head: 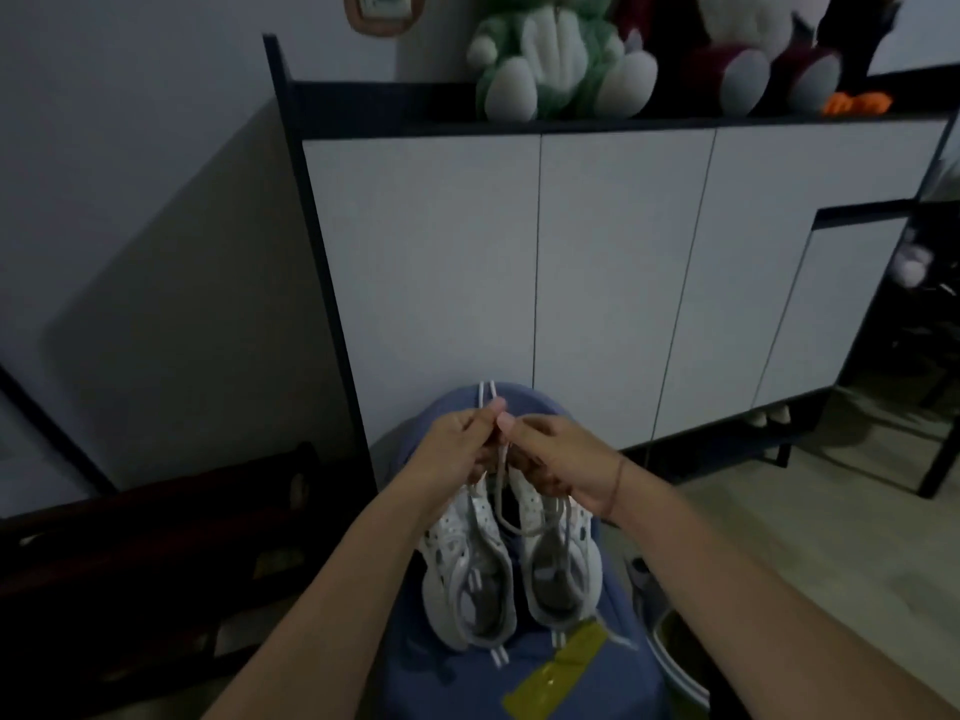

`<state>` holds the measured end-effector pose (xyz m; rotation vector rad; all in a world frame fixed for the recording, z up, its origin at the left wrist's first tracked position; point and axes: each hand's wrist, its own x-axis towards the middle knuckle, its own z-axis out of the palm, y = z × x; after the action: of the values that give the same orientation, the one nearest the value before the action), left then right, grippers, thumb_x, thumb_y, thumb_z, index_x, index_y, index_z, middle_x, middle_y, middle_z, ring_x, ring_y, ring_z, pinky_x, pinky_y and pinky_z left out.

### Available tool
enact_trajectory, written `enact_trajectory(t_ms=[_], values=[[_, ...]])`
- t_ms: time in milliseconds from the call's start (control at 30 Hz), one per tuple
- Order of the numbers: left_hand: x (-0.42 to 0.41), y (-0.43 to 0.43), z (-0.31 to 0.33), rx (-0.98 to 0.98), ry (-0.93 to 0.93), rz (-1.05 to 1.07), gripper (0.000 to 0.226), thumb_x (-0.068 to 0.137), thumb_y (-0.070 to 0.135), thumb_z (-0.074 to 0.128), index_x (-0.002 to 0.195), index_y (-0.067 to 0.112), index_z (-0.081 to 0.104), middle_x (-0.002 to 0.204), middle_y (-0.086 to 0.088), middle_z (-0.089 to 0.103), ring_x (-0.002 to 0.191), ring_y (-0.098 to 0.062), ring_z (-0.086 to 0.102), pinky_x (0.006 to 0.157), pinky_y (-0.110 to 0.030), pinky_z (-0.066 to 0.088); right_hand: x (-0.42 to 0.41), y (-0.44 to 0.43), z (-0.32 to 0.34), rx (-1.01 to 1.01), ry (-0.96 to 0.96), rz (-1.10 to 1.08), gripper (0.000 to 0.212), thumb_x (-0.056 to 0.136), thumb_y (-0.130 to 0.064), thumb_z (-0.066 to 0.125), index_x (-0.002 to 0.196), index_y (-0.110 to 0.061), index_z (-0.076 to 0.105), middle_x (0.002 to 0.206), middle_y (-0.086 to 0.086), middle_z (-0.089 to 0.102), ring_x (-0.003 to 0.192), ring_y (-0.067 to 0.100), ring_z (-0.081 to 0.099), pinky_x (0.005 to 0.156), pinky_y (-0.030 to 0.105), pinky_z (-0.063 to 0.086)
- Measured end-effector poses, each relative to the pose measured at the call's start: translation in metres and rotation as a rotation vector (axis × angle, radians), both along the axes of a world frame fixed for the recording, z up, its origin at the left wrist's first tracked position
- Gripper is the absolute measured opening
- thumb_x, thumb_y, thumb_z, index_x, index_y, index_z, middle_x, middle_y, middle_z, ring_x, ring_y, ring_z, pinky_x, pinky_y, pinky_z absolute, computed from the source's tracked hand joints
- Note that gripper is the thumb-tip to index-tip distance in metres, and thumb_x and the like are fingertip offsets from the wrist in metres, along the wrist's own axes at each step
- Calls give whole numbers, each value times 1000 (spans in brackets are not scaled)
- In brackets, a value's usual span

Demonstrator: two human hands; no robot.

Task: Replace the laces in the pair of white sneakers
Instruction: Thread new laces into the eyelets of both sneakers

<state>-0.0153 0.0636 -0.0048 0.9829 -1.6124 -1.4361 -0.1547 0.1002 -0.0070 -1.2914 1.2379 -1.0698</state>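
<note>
Two white sneakers stand side by side on a blue cushioned seat (571, 683), toes pointing away from me: the left sneaker (465, 569) and the right sneaker (558, 558). My left hand (457, 441) and my right hand (550, 459) meet above the toes. Both pinch a white lace (501, 491) whose two ends stick up past my left thumb, while its loop hangs down over the right sneaker's tongue. More lace ends lie behind the heels. A yellow packet (558, 667) lies on the seat near the heels.
A white cabinet (623, 283) with a dark frame stands right behind the seat, plush toys (556, 59) on its top. Dark wooden furniture (156, 563) fills the lower left. Tiled floor (831, 511) opens to the right, with small shoes under the cabinet.
</note>
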Motion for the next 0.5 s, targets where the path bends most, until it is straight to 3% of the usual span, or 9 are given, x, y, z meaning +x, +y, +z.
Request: enact_trajectory(t_ms=[167, 267, 333, 433, 500], values=[[7, 8, -42, -16, -46, 35, 44, 102, 33, 46, 62, 14, 50, 40, 11, 34, 36, -2, 27, 40, -15, 22, 3, 3, -43, -64, -68, -93, 30, 99, -25, 46, 71, -15, 44, 49, -3, 31, 38, 5, 22, 36, 16, 18], [17, 11, -71, 7, -37, 67, 45, 102, 34, 45, 61, 15, 47, 48, 5, 33, 40, -4, 28, 43, -15, 26, -9, -1, -62, -40, -565, -257, 34, 100, -19, 41, 67, -16, 44, 47, -5, 36, 36, 4, 25, 34, 15, 21], [28, 8, -86, 35, -25, 148, 44, 101, 34, 46, 61, 16, 46, 49, 5, 36, 43, -5, 31, 44, -16, 28, -32, -9, -64, -36, -900, -342, 42, 100, -20, 39, 58, -17, 46, 46, -5, 41, 38, 6, 35, 39, 16, 34], [41, -1, -91, 67, 34, 253, 42, 100, 33, 47, 63, 15, 47, 47, 8, 44, 43, -4, 39, 46, -15, 33, -71, -8, -61, -66, -1187, -485, 33, 92, -18, 48, 59, -14, 53, 59, 1, 60, 58, 14, 61, 62, 27, 55], [45, -6, -87, 63, 91, 307, 42, 102, 31, 45, 63, 14, 46, 42, 10, 43, 39, -2, 38, 42, -13, 33, -84, -3, -66, -82, -1270, -547, 27, 88, -19, 52, 63, -13, 50, 65, 4, 65, 68, 17, 66, 70, 36, 57]])
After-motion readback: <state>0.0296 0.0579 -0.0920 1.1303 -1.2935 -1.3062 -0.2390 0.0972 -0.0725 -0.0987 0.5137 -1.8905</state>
